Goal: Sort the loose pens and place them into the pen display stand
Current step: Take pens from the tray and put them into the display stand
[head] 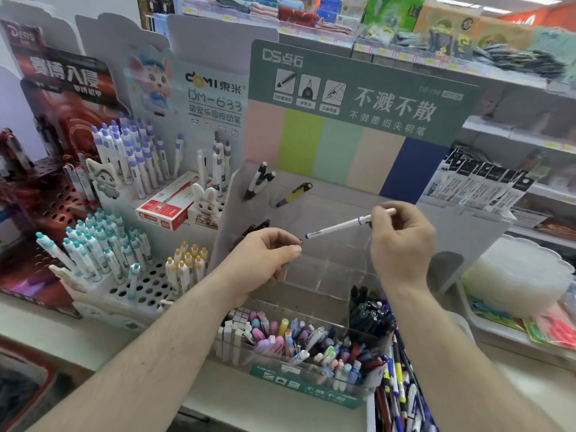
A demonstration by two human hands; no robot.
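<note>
The clear tiered pen display stand (336, 266) with a green header card stands in front of me. My right hand (402, 244) pinches a white pen with a blue tip (338, 227), held slanted over the stand's middle tiers, tip pointing left. My left hand (265, 260) is curled beside it and pinches a small dark piece (300, 241) just off the pen's tip; what the piece is I cannot tell. Two black-and-white pens (258, 180), a yellow-and-black pen (294, 194) and dark pens (254, 229) lean in the stand's upper left slots. Loose pens (396, 385) lie heaped at lower right.
The stand's front trays hold pastel pens (290, 338) and dark pens (369, 313). Left of it stand white displays with purple-capped pens (131, 151) and teal-capped pens (93, 244), plus a red pen box (165, 208). A clear container (514, 275) and packets sit on the right shelf.
</note>
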